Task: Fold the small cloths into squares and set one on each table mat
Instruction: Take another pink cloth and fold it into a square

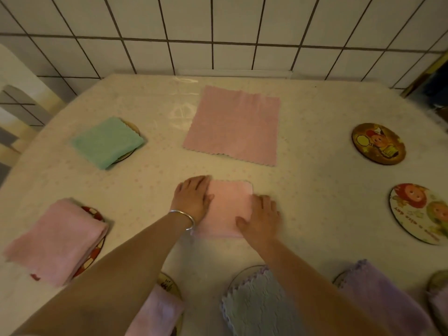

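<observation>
The counter (315, 190) carries an unfolded pink cloth (232, 124) at its far middle. Nearer lies a folded pink cloth (228, 207), seemingly square. The left hand (192, 197) and right hand (263, 218) press it with flat, straight fingers, gripping nothing.

Dim warm light, soft blur, wide-angle bowing

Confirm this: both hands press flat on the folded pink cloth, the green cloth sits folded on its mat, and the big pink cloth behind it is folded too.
One detail is wrong. In the head view the big pink cloth lies spread open, not folded. The rest holds: the left hand and right hand press flat on the folded pink cloth, and the green cloth sits folded on its mat.
</observation>
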